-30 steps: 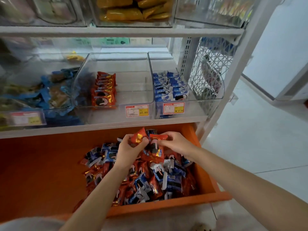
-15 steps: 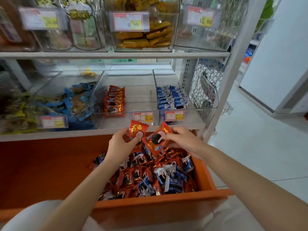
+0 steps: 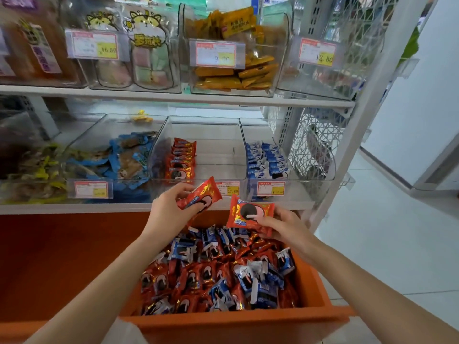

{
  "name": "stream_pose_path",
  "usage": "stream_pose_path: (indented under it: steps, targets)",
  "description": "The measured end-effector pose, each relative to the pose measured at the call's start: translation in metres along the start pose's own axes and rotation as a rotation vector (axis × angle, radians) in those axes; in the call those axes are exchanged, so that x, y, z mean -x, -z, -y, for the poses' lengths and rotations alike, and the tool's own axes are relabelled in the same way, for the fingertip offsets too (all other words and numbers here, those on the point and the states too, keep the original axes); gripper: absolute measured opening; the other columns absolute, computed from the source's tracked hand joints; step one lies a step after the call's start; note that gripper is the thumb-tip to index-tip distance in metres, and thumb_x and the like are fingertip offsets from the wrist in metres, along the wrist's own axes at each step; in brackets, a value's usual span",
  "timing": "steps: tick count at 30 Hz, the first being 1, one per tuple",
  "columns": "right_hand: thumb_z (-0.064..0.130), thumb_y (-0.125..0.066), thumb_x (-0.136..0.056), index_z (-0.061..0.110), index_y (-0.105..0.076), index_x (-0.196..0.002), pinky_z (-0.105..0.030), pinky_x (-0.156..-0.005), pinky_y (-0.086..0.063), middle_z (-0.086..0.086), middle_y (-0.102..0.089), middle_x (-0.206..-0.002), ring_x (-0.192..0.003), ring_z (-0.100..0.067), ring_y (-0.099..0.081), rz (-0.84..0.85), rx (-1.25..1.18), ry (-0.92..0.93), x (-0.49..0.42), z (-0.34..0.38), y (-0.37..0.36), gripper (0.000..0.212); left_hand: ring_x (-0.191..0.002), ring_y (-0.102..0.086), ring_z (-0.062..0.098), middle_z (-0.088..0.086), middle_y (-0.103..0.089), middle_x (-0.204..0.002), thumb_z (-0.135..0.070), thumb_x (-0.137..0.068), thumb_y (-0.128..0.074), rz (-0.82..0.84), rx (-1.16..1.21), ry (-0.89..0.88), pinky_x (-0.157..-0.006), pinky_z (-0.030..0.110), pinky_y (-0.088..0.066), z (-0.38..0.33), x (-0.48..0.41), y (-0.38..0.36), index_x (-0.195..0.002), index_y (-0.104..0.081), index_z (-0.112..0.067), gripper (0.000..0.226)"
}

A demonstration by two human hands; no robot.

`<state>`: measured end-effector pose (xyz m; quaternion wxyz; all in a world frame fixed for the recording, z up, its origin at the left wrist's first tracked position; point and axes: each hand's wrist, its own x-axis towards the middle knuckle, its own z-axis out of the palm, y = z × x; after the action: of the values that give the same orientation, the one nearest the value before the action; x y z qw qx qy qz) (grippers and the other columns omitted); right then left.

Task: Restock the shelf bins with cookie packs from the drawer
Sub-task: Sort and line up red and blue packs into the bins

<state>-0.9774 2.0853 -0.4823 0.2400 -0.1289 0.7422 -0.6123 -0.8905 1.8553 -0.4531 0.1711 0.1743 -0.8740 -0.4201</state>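
Behind, at twelve o'clock, a clear bin [image 3: 218, 155] holds red packs [image 3: 181, 160]. Left hand [image 3: 169, 209] pinches one pack [image 3: 201, 194]; right hand [image 3: 285, 227], at its three o'clock, grips a second pack [image 3: 249, 212], above the drawer [image 3: 236, 326].

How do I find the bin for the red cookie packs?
Look at the white shelf just above the orange drawer. The clear bin above the 27.80 price tag holds one row of red packs along its left wall. Its right neighbour holds blue-and-white packs.

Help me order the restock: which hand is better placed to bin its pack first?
Likely the left hand: its red pack is higher, just below the shelved red row; the right hand sits lower.
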Motion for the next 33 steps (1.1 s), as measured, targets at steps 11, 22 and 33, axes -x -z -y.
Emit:
stream_pose_path:
  steps: [11,22,33]
  targets:
    - [0.018,-0.067,-0.085,0.025,-0.055,-0.109,-0.037,-0.084,-0.056,-0.01,-0.065,-0.109,-0.094,-0.024,-0.068,-0.204,-0.095,0.22,-0.055,0.019,-0.036,0.028,-0.109,-0.042,0.007,-0.005,-0.042,-0.121,-0.006,-0.088,-0.062,0.043,-0.128,-0.062,-0.089,0.02,-0.036,0.041,-0.034,0.017,-0.113,-0.055,-0.02,0.03]
    - [0.035,-0.072,-0.082,0.018,-0.054,-0.106,-0.021,-0.076,-0.054,0.008,-0.064,-0.096,-0.085,-0.003,-0.064,-0.217,0.356,0.445,-0.152,0.071,-0.101,0.035,-0.133,-0.034,0.018,-0.008,-0.032,-0.147,-0.005,-0.089,-0.061,0.106,-0.316,-0.048,-0.11,0.037,-0.032,0.078,-0.058,0.033,-0.116,-0.055,-0.021,0.032]
    - [0.025,-0.078,-0.077,0.013,-0.058,-0.103,-0.026,-0.079,-0.042,-0.005,-0.063,-0.11,-0.1,-0.02,-0.058,0.113,0.995,0.325,-0.23,0.072,-0.129,0.035,-0.121,-0.041,0.017,-0.007,-0.043,-0.131,-0.007,-0.09,-0.06,0.073,-0.249,-0.108,-0.102,0.037,-0.037,0.089,-0.069,0.036,-0.117,-0.055,-0.019,0.03]
